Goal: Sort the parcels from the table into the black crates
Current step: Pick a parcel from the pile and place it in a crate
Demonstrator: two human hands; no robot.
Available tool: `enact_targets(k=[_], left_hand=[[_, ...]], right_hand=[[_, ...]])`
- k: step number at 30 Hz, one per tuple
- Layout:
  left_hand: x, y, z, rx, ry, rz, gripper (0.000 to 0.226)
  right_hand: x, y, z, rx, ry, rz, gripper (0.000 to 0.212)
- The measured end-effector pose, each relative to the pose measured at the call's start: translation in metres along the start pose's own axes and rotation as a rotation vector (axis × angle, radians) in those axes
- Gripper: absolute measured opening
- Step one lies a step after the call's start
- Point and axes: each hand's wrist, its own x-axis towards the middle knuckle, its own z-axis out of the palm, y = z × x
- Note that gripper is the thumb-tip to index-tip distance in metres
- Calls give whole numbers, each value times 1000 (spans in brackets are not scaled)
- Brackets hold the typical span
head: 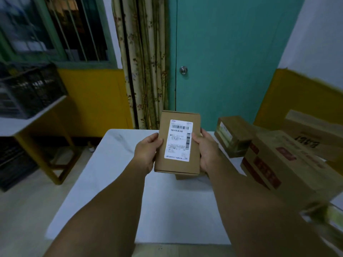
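From the head camera, the left hand [146,154] and right hand [206,151] each grip a long edge of a small brown cardboard parcel [178,143] with a white shipping label [178,140], held above the white table [111,182], while a black plastic crate [31,89] sits at ten o'clock.

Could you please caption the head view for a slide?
Both hands, left hand and right hand, hold a labelled parcel above the table.

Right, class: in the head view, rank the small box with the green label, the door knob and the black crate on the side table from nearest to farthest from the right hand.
From the right hand:
1. Green-label box, just to its right on the table.
2. Door knob, up ahead on the door.
3. Black crate, far left on the side table.
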Motion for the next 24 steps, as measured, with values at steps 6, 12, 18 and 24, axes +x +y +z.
enact_targets(k=[6, 12, 18, 24], left_hand=[[-11, 17, 10, 6, 86, 42, 33], [-14, 19, 19, 167, 115, 55, 41], [-7, 23, 16, 151, 105, 52, 44], [2, 23, 15, 138, 133, 53, 37]], right_hand=[[3, -13, 8, -31, 13, -83, 54], [9, -24, 10, 35, 48, -105, 47], [15, -32, 16, 11, 12, -148, 45], [21, -28, 18, -71, -53, -163, 36]])
